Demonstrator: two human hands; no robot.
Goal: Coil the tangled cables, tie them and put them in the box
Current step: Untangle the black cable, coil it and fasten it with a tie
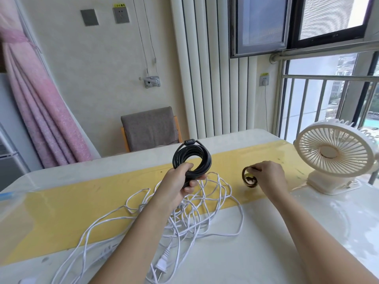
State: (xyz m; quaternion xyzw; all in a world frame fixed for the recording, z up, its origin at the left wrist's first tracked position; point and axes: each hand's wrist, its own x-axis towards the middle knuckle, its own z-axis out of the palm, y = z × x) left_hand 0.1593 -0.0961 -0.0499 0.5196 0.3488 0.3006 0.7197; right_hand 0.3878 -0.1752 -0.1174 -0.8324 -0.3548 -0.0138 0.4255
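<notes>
The left hand holds the black cable coil upright above the middle of the desk, its grip closed round the lower edge of the coil, thumb in front and fingers through the ring. A small cylindrical bead sits on the cable at the top of the coil. To the right, the right hand pinches a brown tie loop low over the yellow strip; whether the loop touches the desk cannot be told. A white cable lies in a loose tangle under and near the left forearm, its two-pin plug at the near edge. A white clip fan stands at the far right.
</notes>
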